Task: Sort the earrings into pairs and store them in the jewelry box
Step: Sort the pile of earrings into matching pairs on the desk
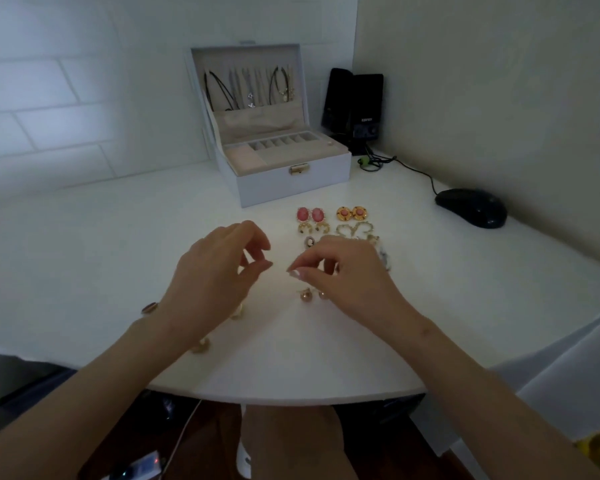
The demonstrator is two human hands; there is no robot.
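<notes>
One: Four pairs of earrings are lined up just in front of the jewelry box (291, 188). Why are they put there?

Two: They look matched already, so they are kept close to the box: the pink pair (310, 214), the orange pair (353, 213), the gold hoops (314, 227) and the heart hoops (355, 231). The lid is left open, likely so they can be dropped in next.

One: What is held by the hands?

Two: That cannot be told. The left hand (219, 271) and the right hand (343, 271) are held over the table (84, 237), further out from the box than the rows. Fingers are curled and the tips are brought close together, as if something tiny were being pinched, but nothing can be seen there.

One: And the rest?

Two: Two ball studs (306, 294) are laid further out still. Some loose gold pieces (201, 346) are left furthest from the box, probably not matched yet.
</notes>
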